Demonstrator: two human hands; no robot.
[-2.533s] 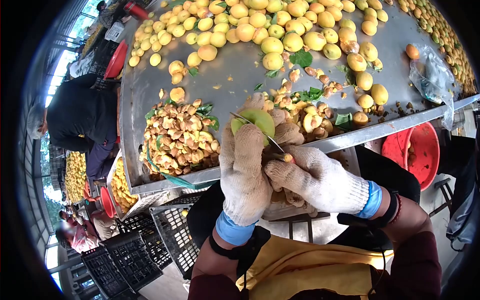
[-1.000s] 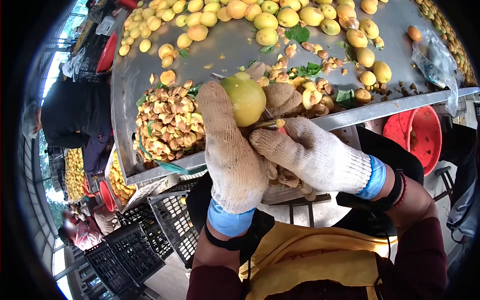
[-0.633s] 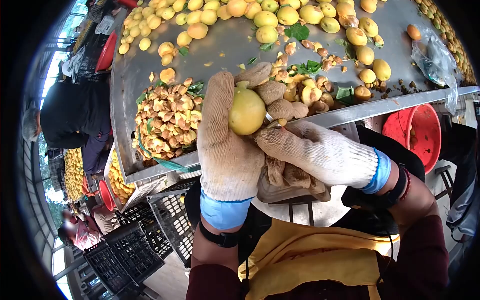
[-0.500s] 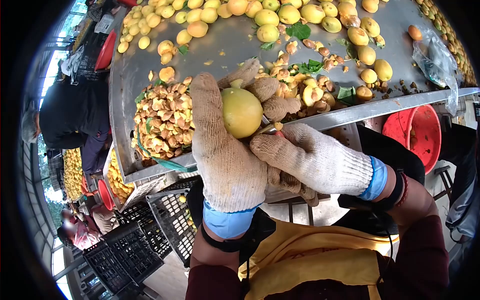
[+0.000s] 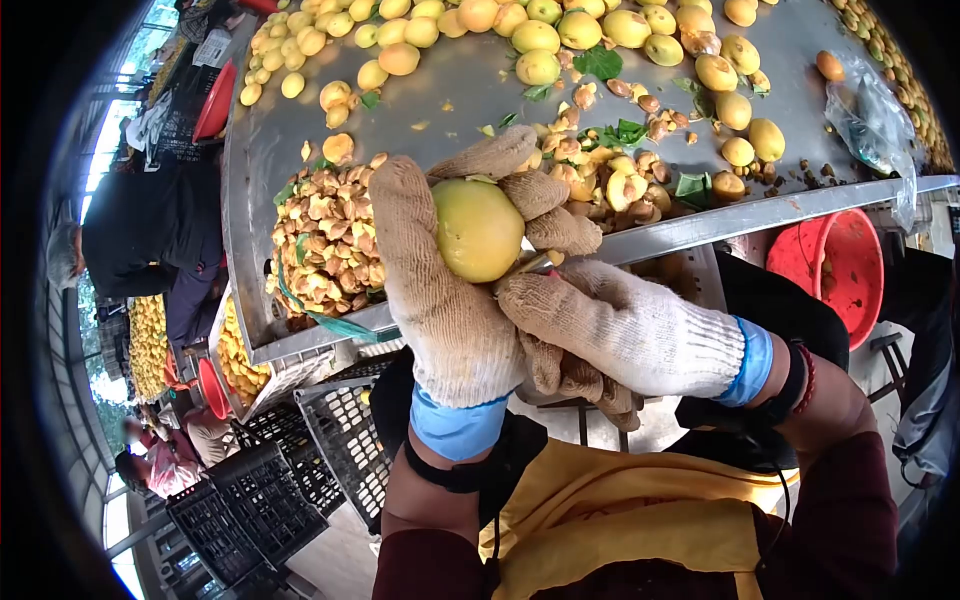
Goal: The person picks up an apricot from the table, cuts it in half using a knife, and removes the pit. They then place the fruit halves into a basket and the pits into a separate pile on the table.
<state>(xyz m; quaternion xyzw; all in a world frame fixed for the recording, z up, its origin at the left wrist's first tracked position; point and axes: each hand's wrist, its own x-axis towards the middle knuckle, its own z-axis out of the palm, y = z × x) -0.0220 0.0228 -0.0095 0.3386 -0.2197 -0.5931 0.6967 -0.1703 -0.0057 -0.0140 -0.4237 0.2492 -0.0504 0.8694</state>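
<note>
My left hand (image 5: 450, 270), in a stained knit glove over a blue cuff, is closed around a round yellow-green fruit (image 5: 480, 230). The thumb lies along the fruit's left side, with the fingers behind and to the right. My right hand (image 5: 620, 325), gloved the same way, grips a small knife (image 5: 530, 264). Only a short bit of its blade shows, close to the fruit's lower right; the handle is mostly hidden in the glove. Behind my left hand, brown and yellow fruit scraps (image 5: 330, 235) are heaped on the metal table (image 5: 440, 110).
Many yellow fruits (image 5: 535, 68) lie along the table's far side. A clear plastic bag (image 5: 870, 115) rests near the right edge. Below it stands a red tub (image 5: 830, 275). Black crates (image 5: 250, 505) are at lower left, and another person (image 5: 150, 230) bends over beyond them.
The fruit has turned slightly in my left hand, and the pale green tip on its top shows less. My left hand has shifted a little left and down. The knife stays close to the fruit.
</note>
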